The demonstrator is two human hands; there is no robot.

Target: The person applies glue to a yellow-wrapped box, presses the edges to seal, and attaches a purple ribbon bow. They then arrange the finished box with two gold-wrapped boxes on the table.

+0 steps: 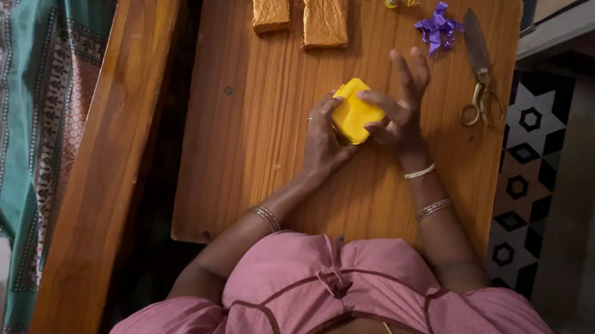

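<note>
Both hands (364,126) clasp yellow packet (354,111) mid-table (250,176).

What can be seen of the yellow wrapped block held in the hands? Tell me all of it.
The yellow wrapped block is a small boxy packet in smooth, slightly shiny yellow paper. It is tilted, one corner pointing up, held just above the wooden table. The left hand grips its lower left side; the right hand presses fingers on its right face. Its underside is hidden.
</note>
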